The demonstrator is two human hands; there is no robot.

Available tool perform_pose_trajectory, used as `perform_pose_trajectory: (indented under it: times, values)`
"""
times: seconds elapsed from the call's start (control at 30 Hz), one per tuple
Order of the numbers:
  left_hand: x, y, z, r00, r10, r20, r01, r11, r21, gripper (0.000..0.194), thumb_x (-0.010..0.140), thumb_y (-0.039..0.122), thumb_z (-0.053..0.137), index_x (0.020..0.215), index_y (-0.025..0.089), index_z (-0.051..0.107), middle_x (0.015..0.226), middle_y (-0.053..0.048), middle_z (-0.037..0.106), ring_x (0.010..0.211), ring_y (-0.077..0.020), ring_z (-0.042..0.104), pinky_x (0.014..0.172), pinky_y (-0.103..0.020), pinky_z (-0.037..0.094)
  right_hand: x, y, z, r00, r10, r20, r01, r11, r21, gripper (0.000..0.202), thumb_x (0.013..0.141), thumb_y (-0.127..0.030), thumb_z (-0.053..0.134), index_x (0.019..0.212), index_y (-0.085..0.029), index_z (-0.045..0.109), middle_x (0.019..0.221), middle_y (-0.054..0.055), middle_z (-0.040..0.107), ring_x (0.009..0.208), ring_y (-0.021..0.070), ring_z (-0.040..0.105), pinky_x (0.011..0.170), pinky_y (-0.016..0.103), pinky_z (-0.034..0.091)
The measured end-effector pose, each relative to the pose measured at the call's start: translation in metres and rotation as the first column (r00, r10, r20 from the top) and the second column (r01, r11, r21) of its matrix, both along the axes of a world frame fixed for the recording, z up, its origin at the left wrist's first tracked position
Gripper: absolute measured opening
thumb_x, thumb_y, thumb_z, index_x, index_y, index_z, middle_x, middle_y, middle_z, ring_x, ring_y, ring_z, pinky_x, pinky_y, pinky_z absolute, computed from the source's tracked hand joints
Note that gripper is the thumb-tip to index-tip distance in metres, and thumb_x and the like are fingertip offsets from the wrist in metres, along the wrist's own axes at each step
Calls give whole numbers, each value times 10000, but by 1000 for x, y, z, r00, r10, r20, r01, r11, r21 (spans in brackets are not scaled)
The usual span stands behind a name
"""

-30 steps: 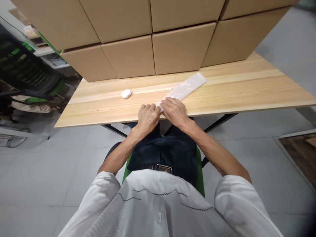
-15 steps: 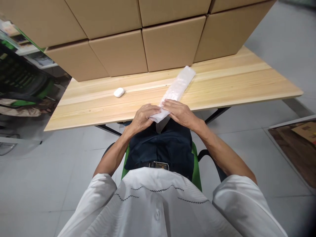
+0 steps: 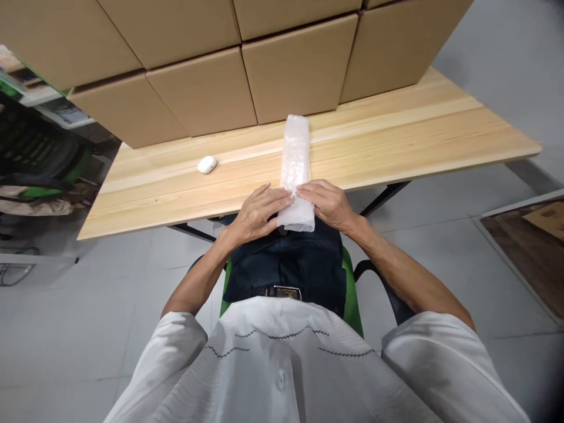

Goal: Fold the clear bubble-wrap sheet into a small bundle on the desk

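A long, flat package of whitish, see-through bubble wrap (image 3: 296,147) lies on the wooden table (image 3: 396,135), its near end sticking out past the front edge over my lap. What is inside it, if anything, I cannot make out. From the left, my left hand (image 3: 259,212) grips its near part, fingers on top and thumb at the side edge. My right hand (image 3: 326,202) closes on the opposite side, fingertips over the upper face. Left of the package sits a small white rounded case (image 3: 207,164).
Stacked cardboard boxes (image 3: 202,91) stand along the table's back and form a wall behind the package. A green-and-black chair (image 3: 44,147) is off to the left. On the floor at right, a flat piece of cardboard (image 3: 546,220) rests on a dark brown surface.
The package has swung from slanting rightward to pointing almost straight away from me. Its near end now lies flatter and wider between my hands, which still hold it.
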State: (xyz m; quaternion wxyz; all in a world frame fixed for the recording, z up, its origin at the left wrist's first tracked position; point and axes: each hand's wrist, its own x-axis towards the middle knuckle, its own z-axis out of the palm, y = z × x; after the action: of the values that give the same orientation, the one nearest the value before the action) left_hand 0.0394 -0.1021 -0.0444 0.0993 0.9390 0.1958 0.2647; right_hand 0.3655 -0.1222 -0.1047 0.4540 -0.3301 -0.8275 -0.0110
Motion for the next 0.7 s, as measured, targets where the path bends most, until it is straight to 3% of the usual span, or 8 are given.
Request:
perform_pose_trajectory:
  times: [0.07, 0.17, 0.27, 0.37, 0.53, 0.7]
  values:
    - [0, 10, -4, 1000, 14, 3, -14, 999, -49, 576, 1316, 658, 616, 1656, 288, 899, 1725, -191, 888, 1699, -380, 813, 1541, -709, 535, 0, 0, 2, 1000, 23, -4, -23, 1000, -10, 394, 1313, -277, 602, 1454, -256, 970, 1480, 159, 978, 1362, 353, 931, 1144, 588, 801]
    - [6, 20, -10, 999, 14, 42, -11, 997, -71, 639, 1329, 712, 528, 1500, 279, 966, 1579, -181, 957, 1605, -384, 873, 1465, -710, 601, -1, -1, 6, 999, 36, 15, -35, 998, -52, 408, 1326, -362, 604, 1491, -246, 959, 1532, 174, 963, 1426, 372, 927, 1192, 618, 794]
    - [14, 22, -12, 992, 25, 122, -15, 996, -84, 665, 1346, 708, 489, 1393, 264, 981, 1430, -179, 996, 1458, -363, 933, 1315, -637, 694, -1, -4, 8, 999, 50, -8, -50, 996, -80, 428, 1320, -441, 642, 1567, -236, 925, 1558, 188, 952, 1472, 388, 920, 1256, 635, 771]
    - [21, 20, -7, 982, 37, 184, -15, 992, -124, 604, 1332, 705, 571, 1312, 256, 975, 1339, -172, 1002, 1335, -347, 952, 1198, -559, 722, -1, -6, 10, 996, 67, -59, -72, 995, -76, 414, 1304, -427, 661, 1582, -239, 903, 1539, 184, 957, 1460, 379, 923, 1266, 611, 757]
    - [31, 17, 6, 966, 171, 196, -105, 945, -308, 532, 1270, 666, 656, 1077, 246, 922, 1097, -110, 947, 1072, -317, 887, 1009, -471, 694, -6, -9, 25, 996, 3, -88, -18, 986, -166, 344, 1301, -439, 627, 1271, -258, 917, 1279, 144, 980, 1256, 358, 904, 1125, 559, 744]
    - [44, 20, 7, 917, 338, 211, -194, 840, -507, 460, 1168, 627, 748, 903, 250, 757, 863, -17, 748, 855, -235, 687, 839, -376, 562, -12, -4, 47, 990, -126, -56, 95, 917, -387, 488, 1276, -588, 603, 915, -297, 754, 994, 113, 869, 1079, 348, 769, 1024, 531, 668]
